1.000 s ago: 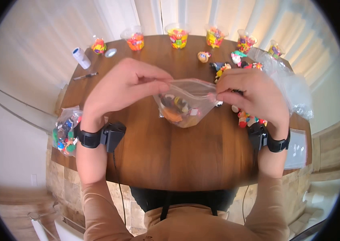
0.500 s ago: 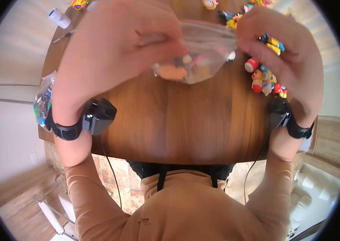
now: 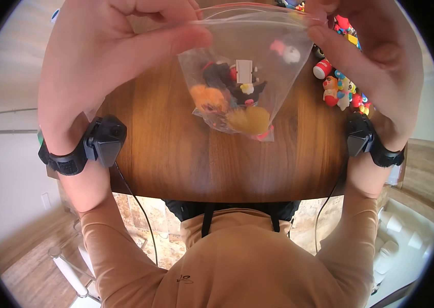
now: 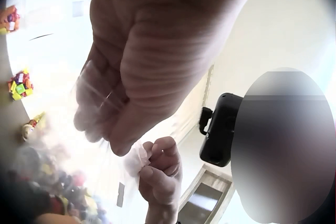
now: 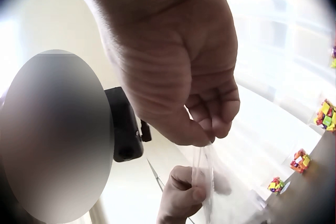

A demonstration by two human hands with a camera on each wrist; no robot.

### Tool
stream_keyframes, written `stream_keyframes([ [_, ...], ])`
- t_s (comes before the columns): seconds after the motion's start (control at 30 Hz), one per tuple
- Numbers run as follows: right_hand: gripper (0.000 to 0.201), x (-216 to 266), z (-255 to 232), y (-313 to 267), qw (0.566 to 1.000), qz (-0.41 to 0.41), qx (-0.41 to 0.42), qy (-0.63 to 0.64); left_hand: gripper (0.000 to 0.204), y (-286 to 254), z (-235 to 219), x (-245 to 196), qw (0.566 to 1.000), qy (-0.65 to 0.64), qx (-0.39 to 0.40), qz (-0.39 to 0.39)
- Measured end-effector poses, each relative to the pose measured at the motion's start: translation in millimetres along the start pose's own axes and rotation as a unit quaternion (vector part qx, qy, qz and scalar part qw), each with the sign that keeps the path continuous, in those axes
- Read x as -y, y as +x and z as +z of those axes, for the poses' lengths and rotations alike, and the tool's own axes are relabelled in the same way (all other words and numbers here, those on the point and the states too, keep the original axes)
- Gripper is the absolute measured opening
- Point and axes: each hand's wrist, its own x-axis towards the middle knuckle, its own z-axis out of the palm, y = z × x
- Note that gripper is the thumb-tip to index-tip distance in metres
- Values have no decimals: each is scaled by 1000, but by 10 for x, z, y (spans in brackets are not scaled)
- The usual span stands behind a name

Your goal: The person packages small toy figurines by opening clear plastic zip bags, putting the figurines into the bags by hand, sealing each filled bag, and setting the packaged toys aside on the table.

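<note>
A clear zip bag (image 3: 278,82) with a red-edged top hangs between both hands above the table. Several small toy figures lie inside it, among them one with orange hair (image 3: 209,98) and a pink-and-white one (image 3: 286,52); a white label (image 3: 244,72) shows on it. My left hand (image 3: 109,56) pinches the bag's top left corner between thumb and fingers. At the top right corner my right hand (image 3: 371,56) pinches the same edge. Both wrist views show the thin plastic stretched between the left hand (image 4: 152,71) and the right hand (image 5: 173,71).
Loose toy figures (image 3: 337,92) lie on the wooden table (image 3: 217,167) beside and beyond the right hand. In the right wrist view, cups of colourful wrapped candy (image 5: 300,161) stand along the table's far side. A cable (image 3: 135,200) hangs from the left wrist camera (image 3: 105,138).
Both hands have lifted the bag up toward the head camera, so it looks larger and its contents show more clearly. The head view has tilted down toward the person's body.
</note>
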Motion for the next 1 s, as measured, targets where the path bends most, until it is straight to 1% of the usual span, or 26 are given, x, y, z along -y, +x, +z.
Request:
stream_keyframes([
  [0.03,22,-38,-21,-12,999,39,2,15,8,0,-8,7,1000,-1,-2,-1],
  [0.07,23,-52,-56,-6,999,28,22,3,8,-1,-28,15,1000,1,4,26],
  [0.1,23,-55,-52,-2,999,28,23,2,8,-5,-45,31,998,3,12,54],
  [0.13,23,-60,-42,0,1000,20,20,13,8,-6,-58,106,998,3,11,55],
  [0.2,23,-63,-35,-7,999,12,17,25,25,20,-77,240,987,-130,33,84],
  [0.23,24,-60,-38,-11,1000,13,22,10,25,7,-79,265,987,-130,32,84],
  [0.3,25,-13,-15,-13,1000,12,27,-5,23,44,-53,182,981,-180,32,65],
  [0.33,26,49,27,-10,1000,19,9,14,23,56,-1,139,981,-180,30,64],
  [0.37,26,83,55,-3,999,25,-9,33,27,63,81,93,985,-127,-21,117],
  [0.4,26,55,50,-18,999,24,-7,33,31,73,151,43,980,-72,-71,169],
  [0.43,28,-5,42,-60,998,5,-11,55,31,84,206,-19,981,-71,-75,167],
  [0.47,29,-41,66,-81,997,-12,-15,77,36,96,255,-83,992,2,-85,98],
  [0.5,29,-56,133,-101,997,-14,-12,77,41,103,276,-115,992,75,-95,27],
  [0.53,23,-44,235,-110,991,-13,-73,112,41,106,269,-112,992,76,-98,25],
  [0.57,18,-6,294,-112,980,-12,-134,145,39,122,255,-96,989,7,-81,124],
  [0.6,18,90,247,-129,981,-14,-131,145,37,141,248,-77,971,-60,-62,222],
  [0.63,25,223,148,-142,997,16,-63,52,37,165,299,-43,971,-58,-66,222],
  [0.67,33,293,81,-145,998,45,5,-43,29,201,388,-19,949,-167,-85,255],
  [0.7,33,298,60,-139,998,42,7,-44,21,225,431,-15,913,-273,-102,286],
  [0.73,37,304,45,-125,997,46,26,-50,21,180,431,-40,912,-271,-106,287],
  [0.77,40,310,34,-114,996,51,44,-56,15,113,414,-147,952,-221,-97,188],
  [0.8,40,317,29,-103,996,49,47,-58,8,76,403,-205,978,-168,-88,85],
  [0.83,39,320,25,-100,995,55,54,-68,8,80,401,-201,978,-169,-91,85],
  [0.9,38,331,30,-98,993,61,64,-79,10,88,398,-170,985,-134,-60,90],
  [0.97,33,352,45,-108,989,122,44,-65,9,82,412,-164,984,-136,-66,89],
  [1.0,33,355,48,-99,989,123,45,-66,8,82,418,-161,984,-137,-71,88],
])
